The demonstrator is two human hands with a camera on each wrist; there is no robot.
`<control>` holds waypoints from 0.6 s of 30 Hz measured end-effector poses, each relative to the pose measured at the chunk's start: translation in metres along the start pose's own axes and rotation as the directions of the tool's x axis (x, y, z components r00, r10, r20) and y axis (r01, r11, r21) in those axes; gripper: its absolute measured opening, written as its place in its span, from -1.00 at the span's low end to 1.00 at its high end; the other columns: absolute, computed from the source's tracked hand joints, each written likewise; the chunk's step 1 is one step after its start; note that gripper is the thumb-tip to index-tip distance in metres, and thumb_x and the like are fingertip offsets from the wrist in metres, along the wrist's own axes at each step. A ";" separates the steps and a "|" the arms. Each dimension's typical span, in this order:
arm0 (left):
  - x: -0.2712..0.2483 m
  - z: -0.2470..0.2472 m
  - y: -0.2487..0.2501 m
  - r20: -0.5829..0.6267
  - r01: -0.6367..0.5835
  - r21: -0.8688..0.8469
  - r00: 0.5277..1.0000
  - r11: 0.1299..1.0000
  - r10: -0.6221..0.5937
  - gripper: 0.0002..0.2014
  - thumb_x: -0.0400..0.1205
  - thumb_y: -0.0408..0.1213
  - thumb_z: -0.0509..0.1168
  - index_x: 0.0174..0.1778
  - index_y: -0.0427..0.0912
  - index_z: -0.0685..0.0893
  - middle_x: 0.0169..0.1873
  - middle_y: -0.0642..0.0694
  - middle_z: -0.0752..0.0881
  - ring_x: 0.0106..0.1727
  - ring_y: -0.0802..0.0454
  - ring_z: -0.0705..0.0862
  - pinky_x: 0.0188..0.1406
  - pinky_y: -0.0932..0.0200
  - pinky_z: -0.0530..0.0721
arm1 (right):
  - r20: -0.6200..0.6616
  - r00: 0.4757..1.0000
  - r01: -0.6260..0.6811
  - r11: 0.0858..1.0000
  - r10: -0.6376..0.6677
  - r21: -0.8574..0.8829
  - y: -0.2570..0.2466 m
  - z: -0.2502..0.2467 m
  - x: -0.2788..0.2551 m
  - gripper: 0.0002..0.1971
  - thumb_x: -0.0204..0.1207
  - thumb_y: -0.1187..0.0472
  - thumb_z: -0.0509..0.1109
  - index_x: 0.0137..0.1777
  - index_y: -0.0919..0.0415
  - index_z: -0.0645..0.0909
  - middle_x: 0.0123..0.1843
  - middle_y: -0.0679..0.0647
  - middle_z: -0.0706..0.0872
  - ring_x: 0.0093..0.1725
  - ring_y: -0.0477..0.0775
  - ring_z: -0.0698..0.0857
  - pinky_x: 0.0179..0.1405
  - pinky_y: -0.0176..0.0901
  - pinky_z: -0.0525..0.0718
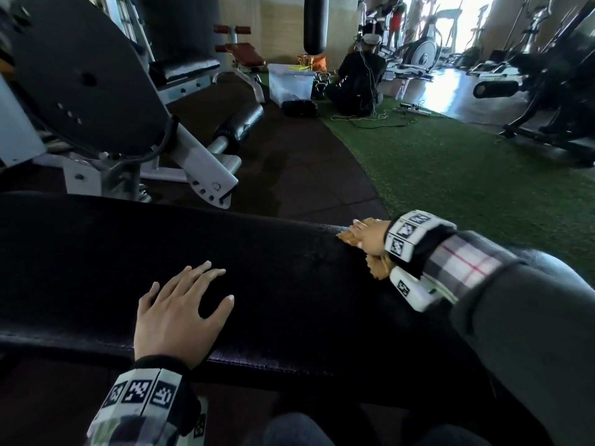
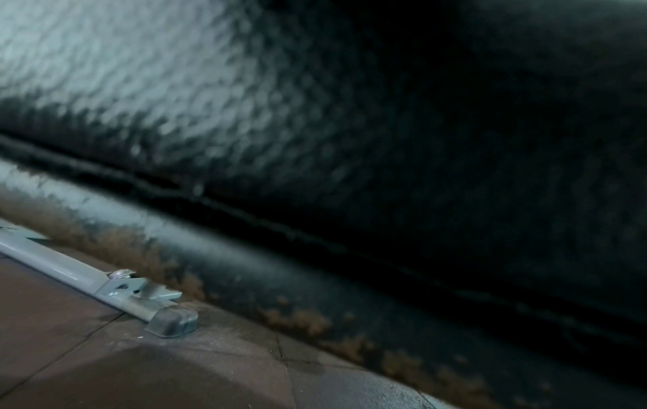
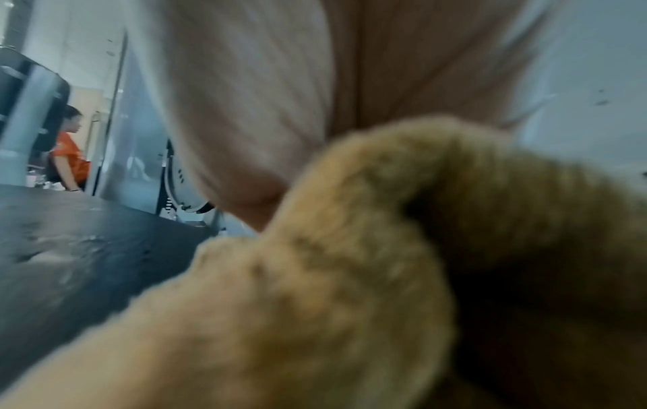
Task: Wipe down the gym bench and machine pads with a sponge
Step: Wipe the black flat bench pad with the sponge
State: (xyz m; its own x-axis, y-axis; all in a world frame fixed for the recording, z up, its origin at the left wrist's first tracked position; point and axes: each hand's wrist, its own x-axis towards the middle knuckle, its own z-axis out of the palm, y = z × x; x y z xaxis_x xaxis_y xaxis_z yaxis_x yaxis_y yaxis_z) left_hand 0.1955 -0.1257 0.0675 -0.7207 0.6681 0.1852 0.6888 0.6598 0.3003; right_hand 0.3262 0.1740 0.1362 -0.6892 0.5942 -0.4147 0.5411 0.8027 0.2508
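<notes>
Here, the scene line by line.
Bench: the black padded gym bench [image 1: 273, 284] runs across the head view, and everything below is placed against it.
Left hand: the left hand [image 1: 180, 313] lies flat on the bench top near its near edge, palm down, fingers straight and spread, holding nothing.
Right hand: the right hand [image 1: 370, 238] rests at the far edge of the bench, toward its right end, pressing down on the tan cloth; how far the fingers curl around it cannot be told.
Wiping thing: the tan cloth [image 1: 378, 268] is a fuzzy tan rag bunched under the right hand, on the bench top; its folds [image 3: 315, 290] fill the right wrist view, blurred.
Bench skin: in the left wrist view the textured black cover [image 2: 315, 124] shows a piped seam and brown, worn patches along its lower edge.
Frame: a grey metal foot [image 2: 171, 322] with a rubber end cap sits on the floor below the bench.
Beyond the bench: a white and black weight machine [image 1: 96, 91] stands past its far edge to the left, and a seated person in black [image 1: 357, 82] is on the green turf [image 1: 450, 175] further off.
</notes>
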 end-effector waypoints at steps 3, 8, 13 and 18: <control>0.000 0.000 -0.001 -0.004 0.000 0.005 1.000 1.000 0.000 -0.29 0.43 0.42 -0.23 0.49 0.37 0.37 0.55 0.40 0.30 0.63 0.33 0.12 0.66 -0.02 -0.01 | -0.024 0.998 0.066 0.998 -0.066 -0.012 -0.019 -0.010 0.005 -0.49 0.70 0.26 0.06 0.61 0.31 0.06 0.65 0.23 0.05 0.58 0.31 0.19 0.52 0.07 0.20; 0.001 0.001 -0.001 -0.004 -0.003 0.011 1.000 1.000 0.003 -0.30 0.44 0.42 -0.22 0.48 0.38 0.38 0.55 0.40 0.30 0.63 0.33 0.12 0.65 -0.01 -0.01 | 0.035 0.951 0.300 0.946 -0.306 0.122 -0.021 -0.004 -0.017 -0.39 0.71 0.30 0.04 0.65 0.24 -0.19 0.68 0.10 -0.25 0.66 0.15 -0.19 0.59 -0.04 -0.18; 0.001 0.001 0.000 -0.004 -0.003 0.006 1.000 1.000 0.003 -0.30 0.44 0.42 -0.22 0.48 0.37 0.38 0.55 0.39 0.31 0.63 0.31 0.14 0.65 -0.01 0.00 | -0.047 0.986 0.168 0.970 -0.162 0.178 0.003 0.002 -0.037 -0.35 0.56 0.25 0.25 0.62 0.27 0.12 0.59 0.20 0.26 0.49 0.16 0.40 0.34 -0.19 0.44; 0.000 -0.001 0.000 0.021 0.000 0.020 1.000 1.000 0.000 -0.30 0.44 0.43 -0.23 0.49 0.38 0.36 0.56 0.40 0.29 0.63 0.32 0.13 0.65 -0.01 -0.02 | -0.224 0.924 0.359 0.907 -0.311 0.221 0.005 0.004 -0.036 -0.43 0.43 0.47 0.33 0.45 0.10 0.51 0.56 -0.01 0.39 0.54 0.01 0.35 0.47 -0.22 0.32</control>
State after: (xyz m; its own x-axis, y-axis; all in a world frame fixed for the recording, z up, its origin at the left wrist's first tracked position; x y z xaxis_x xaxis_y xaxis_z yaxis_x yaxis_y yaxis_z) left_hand 0.1952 -0.1259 0.0690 -0.7192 0.6748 0.1656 0.6902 0.6665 0.2816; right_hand 0.3554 0.1565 0.1488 -0.9128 0.3109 -0.2647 0.3500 0.9296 -0.1150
